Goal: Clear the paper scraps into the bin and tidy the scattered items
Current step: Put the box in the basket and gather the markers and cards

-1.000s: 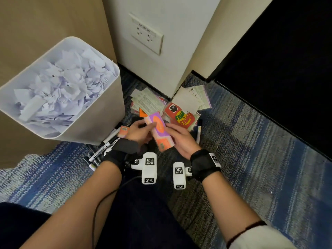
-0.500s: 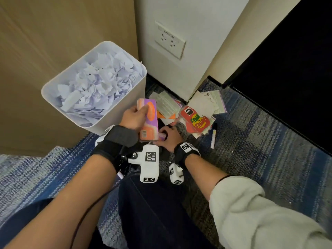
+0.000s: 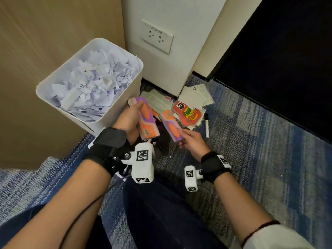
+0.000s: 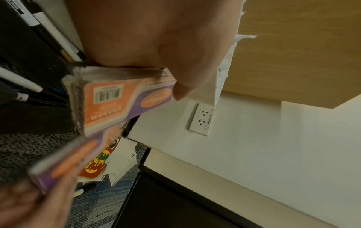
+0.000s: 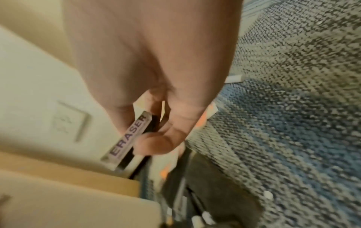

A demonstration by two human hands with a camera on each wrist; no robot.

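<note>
Left hand [image 3: 128, 121] is gripping a stack of flat rectangular eraser packs [image 3: 145, 118], thumb lying across the glossy orange-and-purple face, fingers curled under. Left wrist view is showing a barcode and "ERASER" print on the top pack [image 4: 125, 101], with clear wrap over the dark edge. Right hand [image 3: 191, 141] is pinching one more eraser pack [image 3: 170, 125] by its near end, thumb on the edge; the right wrist view is showing the purple "ERASER" lettering along the thin side [image 5: 129, 137]. The two packs are sitting just beside each other, angled apart, not touching as far as I can tell. Both are being held above the carpet, right of the bin.

Bin [image 3: 125, 97] is a white plastic tub with rounded corners, standing against a wood-grain panel [image 3: 45, 42], and is holding crumpled, torn white paper scraps [image 3: 93, 83] up near the rim.

Beyond the hands, a loose pile of flat items is lying on the floor at the foot of a white wall column [image 3: 170, 69]: red card with a yellow-green graphic [image 3: 188, 112], plain and printed white sheets [image 3: 194, 96], all overlapping. A slim white marker with a dark cap [image 3: 207, 125] is lying alone just right of the pile. More markers [image 4: 21, 80] are lying at the base of the bin, under the left wrist.

Carpet [image 3: 269, 150] is a woven loop pile in blue and grey bands. A white double wall socket [image 3: 157, 35] is sitting on the column above the pile.
</note>
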